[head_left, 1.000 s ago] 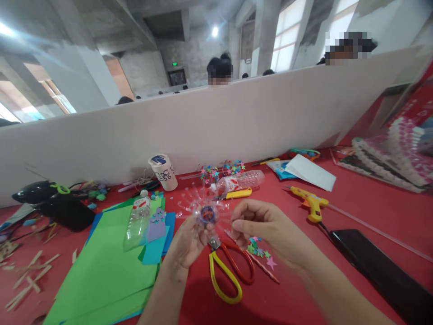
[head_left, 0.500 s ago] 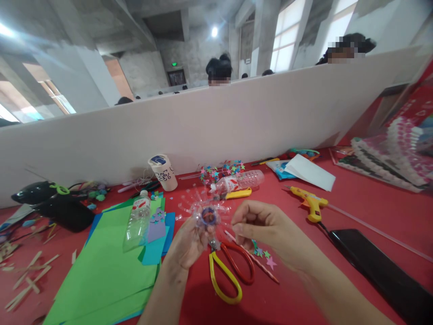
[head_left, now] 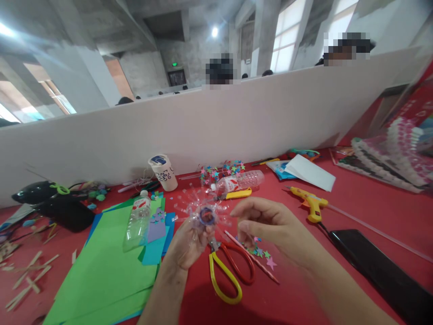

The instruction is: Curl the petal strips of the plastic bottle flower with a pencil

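My left hand (head_left: 189, 248) is closed around a clear plastic bottle piece (head_left: 194, 210), cut into many thin strips that fan outward. A purple ring (head_left: 207, 216) sits at its centre, facing up. To its right hovers my right hand (head_left: 267, 221), its thumb and forefinger apart, with nothing visible between them. Below the hands lie scissors (head_left: 230, 271) with one yellow and one red handle. A pink striped stick (head_left: 267, 268) rests beside them, and several small paper stars (head_left: 265, 253) are partly covered by my right hand.
Green paper sheets (head_left: 101, 253) and a clear bottle (head_left: 137, 221) are on the left. Behind my hands lie another bottle (head_left: 237, 181) and a yellow cutter (head_left: 238, 193). A yellow glue gun (head_left: 309, 203) and black case (head_left: 375, 266) are at right. A white partition (head_left: 189, 131) stands behind.
The fingers of my right hand have spread from a near pinch. The plastic piece has tilted slightly in my left hand, its ring a little higher and further left.
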Tool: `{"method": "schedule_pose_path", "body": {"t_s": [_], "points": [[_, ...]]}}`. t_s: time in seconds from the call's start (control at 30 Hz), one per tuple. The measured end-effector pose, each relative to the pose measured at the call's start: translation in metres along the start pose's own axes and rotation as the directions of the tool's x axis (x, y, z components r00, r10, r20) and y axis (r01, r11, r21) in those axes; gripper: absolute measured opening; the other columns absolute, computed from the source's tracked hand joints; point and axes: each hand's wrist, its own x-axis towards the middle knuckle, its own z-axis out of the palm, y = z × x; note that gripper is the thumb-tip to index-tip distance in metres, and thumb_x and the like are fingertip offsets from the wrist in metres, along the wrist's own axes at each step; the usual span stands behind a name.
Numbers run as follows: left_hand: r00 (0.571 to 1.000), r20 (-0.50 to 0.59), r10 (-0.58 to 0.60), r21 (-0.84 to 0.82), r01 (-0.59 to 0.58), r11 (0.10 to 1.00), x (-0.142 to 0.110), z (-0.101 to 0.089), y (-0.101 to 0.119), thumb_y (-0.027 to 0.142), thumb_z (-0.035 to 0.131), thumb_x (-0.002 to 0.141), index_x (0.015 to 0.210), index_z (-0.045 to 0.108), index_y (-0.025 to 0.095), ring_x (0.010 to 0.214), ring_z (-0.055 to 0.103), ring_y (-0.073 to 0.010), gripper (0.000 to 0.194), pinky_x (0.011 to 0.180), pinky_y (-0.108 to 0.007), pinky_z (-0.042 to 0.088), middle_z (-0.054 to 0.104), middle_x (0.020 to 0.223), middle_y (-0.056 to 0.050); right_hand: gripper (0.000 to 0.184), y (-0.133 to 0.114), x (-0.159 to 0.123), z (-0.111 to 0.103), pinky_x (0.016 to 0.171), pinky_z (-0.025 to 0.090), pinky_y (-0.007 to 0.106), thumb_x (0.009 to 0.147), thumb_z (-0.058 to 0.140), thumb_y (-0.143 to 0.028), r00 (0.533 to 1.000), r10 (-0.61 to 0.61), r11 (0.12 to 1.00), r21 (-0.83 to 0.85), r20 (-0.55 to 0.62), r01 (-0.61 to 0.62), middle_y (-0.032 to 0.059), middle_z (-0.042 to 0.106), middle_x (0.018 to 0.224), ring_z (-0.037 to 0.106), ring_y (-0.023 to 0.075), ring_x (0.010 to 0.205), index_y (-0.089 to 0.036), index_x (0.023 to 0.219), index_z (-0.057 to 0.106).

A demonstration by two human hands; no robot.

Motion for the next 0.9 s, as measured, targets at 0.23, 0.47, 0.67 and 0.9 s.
{"method": "schedule_pose_path", "body": {"t_s": [0.23,0.47,0.67,0.9], "points": [[0.999,0.038,0.030,0.001,-0.030,1.000,0.005,-0.012,-0.003,0.025,0.049,0.081,0.077,0.062,0.011,0.052,0.054,-0.0059,0.020,0.048,-0.012,0.045,0.060,0.063,-0.004,0.011,-0.003,-0.005,0.014,0.054,0.042,0.019,0.075,0.058,-0.017,0.968,-0.243,0.841,-0.512,-0.068,0.175,-0.0030,0.057,0.063,0.051,0.0087,0.057,-0.019,0.086,0.059],[0.998,0.048,0.044,-0.021,-0.043,0.999,0.002,-0.003,-0.002,0.021,0.047,0.082,0.075,0.062,0.010,0.049,0.053,-0.0042,0.020,0.049,-0.012,0.046,0.062,0.066,-0.004,0.004,-0.002,-0.004,0.012,0.055,0.044,0.019,0.075,0.058,-0.019,0.999,-0.043,0.976,-0.212,-0.002,0.041,-0.0018,0.058,0.064,0.055,0.0093,0.059,-0.018,0.075,0.054],[0.993,0.111,0.048,-0.044,-0.043,0.998,-0.003,0.007,-0.001,0.024,0.045,0.084,0.073,0.061,0.008,0.047,0.048,-0.0023,0.025,0.048,-0.011,0.043,0.060,0.068,-0.006,0.009,0.001,-0.001,0.006,0.054,0.046,0.020,0.075,0.059,-0.019,0.997,0.048,0.997,-0.064,0.055,-0.045,-0.0002,0.063,0.062,0.057,0.0088,0.055,-0.016,0.069,0.054],[0.994,0.061,0.090,0.003,-0.091,0.996,-0.002,0.000,-0.001,0.022,0.047,0.082,0.081,0.062,0.010,0.054,0.052,-0.0046,0.018,0.048,-0.011,0.044,0.061,0.071,-0.005,0.008,0.001,-0.002,0.003,0.055,0.047,0.020,0.074,0.062,-0.020,0.997,0.048,0.999,-0.025,0.066,-0.047,-0.0007,0.063,0.063,0.058,0.0085,0.056,-0.016,0.073,0.055]]}}
